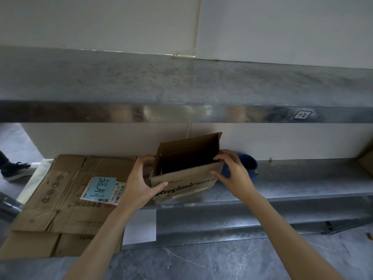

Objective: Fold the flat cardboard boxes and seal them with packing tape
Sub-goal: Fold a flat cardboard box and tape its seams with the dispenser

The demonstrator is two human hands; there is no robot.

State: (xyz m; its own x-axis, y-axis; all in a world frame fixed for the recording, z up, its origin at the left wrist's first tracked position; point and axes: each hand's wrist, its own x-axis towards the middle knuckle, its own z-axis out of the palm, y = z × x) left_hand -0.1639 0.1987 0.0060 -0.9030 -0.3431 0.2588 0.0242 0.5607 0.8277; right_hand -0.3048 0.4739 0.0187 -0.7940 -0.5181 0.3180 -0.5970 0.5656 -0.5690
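Now | box (181,178) between left fingers (144,160) and right fingers (222,156) | curled, gripping its ends

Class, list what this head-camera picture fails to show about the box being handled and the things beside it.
Head view, small box: bottom hidden by its own walls; taped or not, unknowable.
Head view, blue object: half covered by the right hand; kind unclear.
Head view, flat cardboard: cut off by the left edge.

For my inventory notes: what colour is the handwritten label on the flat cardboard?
Light blue with dark handwriting; the label shows best in the head view.
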